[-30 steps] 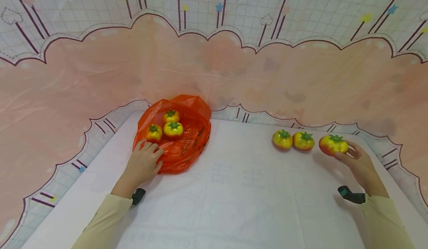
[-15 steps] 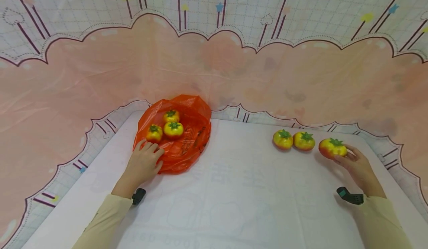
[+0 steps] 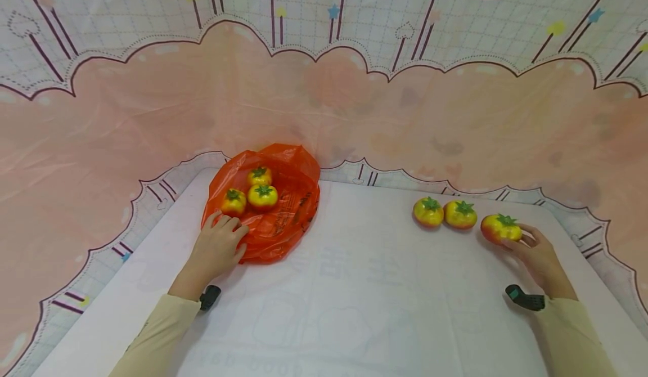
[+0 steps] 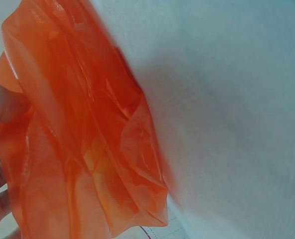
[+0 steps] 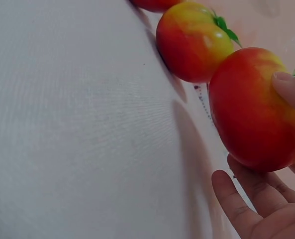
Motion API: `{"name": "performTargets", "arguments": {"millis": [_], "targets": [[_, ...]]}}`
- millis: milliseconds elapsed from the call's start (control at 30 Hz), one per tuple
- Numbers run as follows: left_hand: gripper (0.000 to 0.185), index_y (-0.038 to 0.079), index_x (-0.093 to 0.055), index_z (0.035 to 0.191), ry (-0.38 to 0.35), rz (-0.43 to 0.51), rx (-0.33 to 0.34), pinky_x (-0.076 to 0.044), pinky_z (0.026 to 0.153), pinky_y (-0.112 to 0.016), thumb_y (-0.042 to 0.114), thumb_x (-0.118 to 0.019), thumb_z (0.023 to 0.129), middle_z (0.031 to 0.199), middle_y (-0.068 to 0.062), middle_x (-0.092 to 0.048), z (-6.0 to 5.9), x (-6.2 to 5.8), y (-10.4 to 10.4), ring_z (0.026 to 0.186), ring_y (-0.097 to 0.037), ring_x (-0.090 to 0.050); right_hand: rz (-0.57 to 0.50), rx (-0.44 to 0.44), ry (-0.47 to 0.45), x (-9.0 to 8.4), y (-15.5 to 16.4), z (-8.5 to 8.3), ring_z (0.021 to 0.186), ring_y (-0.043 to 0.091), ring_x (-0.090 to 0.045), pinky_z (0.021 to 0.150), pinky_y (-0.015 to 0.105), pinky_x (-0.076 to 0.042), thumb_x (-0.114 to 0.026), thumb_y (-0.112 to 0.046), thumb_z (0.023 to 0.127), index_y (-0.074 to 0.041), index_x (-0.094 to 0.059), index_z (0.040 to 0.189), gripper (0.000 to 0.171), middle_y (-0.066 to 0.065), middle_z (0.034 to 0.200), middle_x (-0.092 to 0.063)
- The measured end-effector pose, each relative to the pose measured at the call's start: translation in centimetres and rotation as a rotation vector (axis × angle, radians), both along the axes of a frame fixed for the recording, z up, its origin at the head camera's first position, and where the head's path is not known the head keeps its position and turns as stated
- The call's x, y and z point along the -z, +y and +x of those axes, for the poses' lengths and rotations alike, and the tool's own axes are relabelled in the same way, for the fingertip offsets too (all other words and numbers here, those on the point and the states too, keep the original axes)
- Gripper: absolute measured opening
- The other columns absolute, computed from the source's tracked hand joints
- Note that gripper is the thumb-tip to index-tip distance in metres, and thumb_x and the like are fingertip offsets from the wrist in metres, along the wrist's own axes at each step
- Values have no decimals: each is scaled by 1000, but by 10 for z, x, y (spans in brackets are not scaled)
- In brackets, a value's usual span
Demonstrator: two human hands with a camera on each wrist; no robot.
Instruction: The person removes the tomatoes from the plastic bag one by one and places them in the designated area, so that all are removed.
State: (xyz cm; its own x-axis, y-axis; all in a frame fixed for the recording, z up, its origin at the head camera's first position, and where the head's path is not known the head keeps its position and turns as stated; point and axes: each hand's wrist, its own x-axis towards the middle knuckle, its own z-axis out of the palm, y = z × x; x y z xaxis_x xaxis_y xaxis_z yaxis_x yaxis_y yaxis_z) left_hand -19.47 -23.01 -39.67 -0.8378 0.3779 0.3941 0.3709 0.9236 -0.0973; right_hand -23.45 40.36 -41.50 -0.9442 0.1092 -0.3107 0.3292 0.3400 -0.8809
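Note:
At the left, my left hand holds the near edge of an orange-red plastic bag. The left wrist view shows the thumb against the bag's crumpled film, fingers on its other side. Inside the open bag lie three red-and-yellow tomatoes with green leafy tops. My right hand grips another such tomato at the right. In the right wrist view the thumb is on the upper side of this tomato and fingers are under it; its shadow falls apart from it on the table.
Two more tomatoes sit side by side just left of the held one. The white-covered table reaches back to a pink and white patterned curtain. Each wrist carries a small black device.
My right hand has shifted slightly left and toward me with its tomato, which has tilted a little. The left hand and bag have stayed in place.

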Motion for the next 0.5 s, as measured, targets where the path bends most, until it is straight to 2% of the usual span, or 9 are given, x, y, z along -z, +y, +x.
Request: {"name": "performTargets", "arguments": {"millis": [200, 500], "targets": [[29, 8, -67, 96, 11, 4, 8, -38, 101, -58, 18, -79, 71, 96, -14, -65, 0, 1, -1, 95, -33, -57, 67, -32, 29, 6, 1, 0, 138, 46, -9, 111, 53, -20, -52, -46, 92, -16, -2, 152, 84, 28, 154, 6], [29, 8, -67, 96, 14, 9, 10, -38, 101, -58, 18, -79, 71, 96, -14, -65, 0, 2, -1, 95, -33, -57, 40, -12, 23, 10, 0, -2, 138, 46, -8, 112, 54, -19, -55, -47, 90, -16, -1, 152, 88, 28, 154, 7]]}}
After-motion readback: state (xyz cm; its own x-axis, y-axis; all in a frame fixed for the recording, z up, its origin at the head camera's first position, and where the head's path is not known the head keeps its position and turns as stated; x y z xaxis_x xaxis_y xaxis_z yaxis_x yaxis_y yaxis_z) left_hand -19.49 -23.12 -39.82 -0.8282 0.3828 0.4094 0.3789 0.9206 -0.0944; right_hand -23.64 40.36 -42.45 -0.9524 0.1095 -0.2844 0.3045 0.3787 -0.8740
